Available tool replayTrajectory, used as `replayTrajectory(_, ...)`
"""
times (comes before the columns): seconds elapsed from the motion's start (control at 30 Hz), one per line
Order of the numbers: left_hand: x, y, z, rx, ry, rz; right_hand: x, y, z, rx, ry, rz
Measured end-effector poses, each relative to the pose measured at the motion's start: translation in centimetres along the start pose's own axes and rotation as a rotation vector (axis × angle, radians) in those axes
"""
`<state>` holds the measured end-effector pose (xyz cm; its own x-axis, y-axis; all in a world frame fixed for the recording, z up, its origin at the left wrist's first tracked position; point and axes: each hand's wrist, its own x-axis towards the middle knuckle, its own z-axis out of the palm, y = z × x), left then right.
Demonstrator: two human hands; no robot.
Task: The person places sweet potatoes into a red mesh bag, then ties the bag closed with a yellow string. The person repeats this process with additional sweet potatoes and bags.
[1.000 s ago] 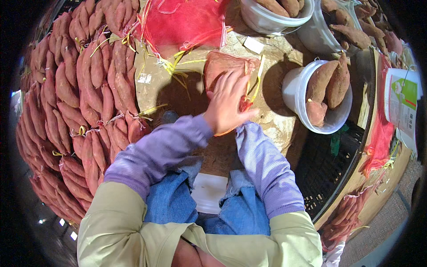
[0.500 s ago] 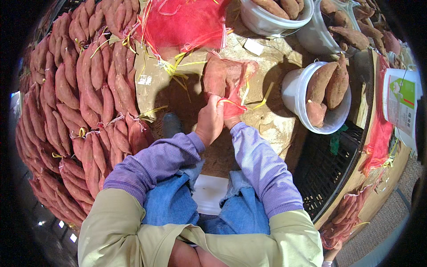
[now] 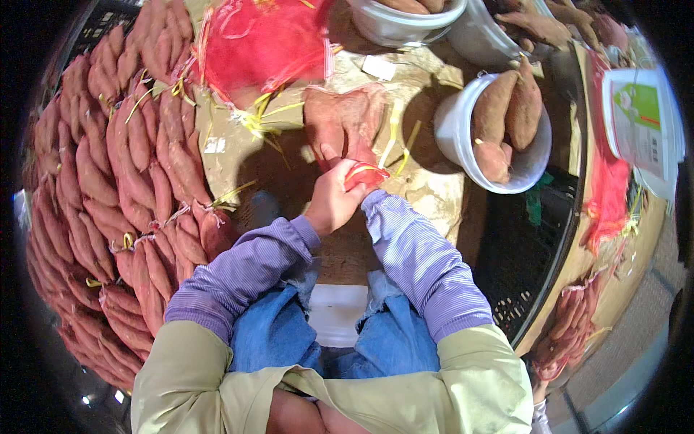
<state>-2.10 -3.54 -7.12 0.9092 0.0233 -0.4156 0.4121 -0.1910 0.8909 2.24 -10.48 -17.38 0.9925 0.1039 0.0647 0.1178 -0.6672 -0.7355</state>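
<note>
A red mesh bag [image 3: 341, 112] with sweet potatoes in it lies on the brown ground in front of me. My left hand [image 3: 334, 197] is closed on the bag's gathered near end, its thumb side against the bunched red netting. My right hand [image 3: 371, 189] is at the same end, with the red and yellow rim of the netting around it; its fingers are hidden by the mesh and my left hand. Yellow ties [image 3: 394, 134] lie beside the bag on the right.
Filled mesh bags of sweet potatoes [image 3: 116, 181] are piled at left. Flat red mesh bags [image 3: 264, 47] lie ahead. A white bucket [image 3: 457, 130] of sweet potatoes stands right, near a black crate [image 3: 531, 253]; more buckets [image 3: 405, 29] stand behind. A white labelled container [image 3: 640, 119] is far right.
The whole view has shifted, so the surroundings sit further left and up. The netting is now bunched closer around my right hand, and my left hand still grips the bag's near end.
</note>
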Motion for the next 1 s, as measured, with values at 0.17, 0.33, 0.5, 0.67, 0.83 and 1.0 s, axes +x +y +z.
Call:
replayTrajectory(0.17,0.8,0.3,0.4,0.034,-0.001,0.063,-1.6,0.2,-8.6,0.252,-0.665,-0.103)
replayTrajectory(0.33,0.7,1.7,-0.2,-0.012,0.048,-0.042,0.4,-5.4,-22.0,0.154,-0.02,-0.202)
replayTrajectory(0.5,0.2,2.8,0.1,-0.024,0.005,-0.031,6.6,1.9,-27.4,-0.38,0.469,-0.108)
replayTrajectory(0.67,0.4,1.0,0.3,-0.205,0.02,0.062,12.3,4.2,-28.3,-0.527,0.218,0.08)
replayTrajectory(0.83,0.8,1.2,-0.4,-0.126,-0.046,-0.052,11.5,4.9,-29.1,-0.374,0.408,-0.141)
replayTrajectory(1.0,0.3,2.5,-0.4,0.056,0.044,0.096,4.7,-5.0,-31.6,0.136,0.28,-0.07)
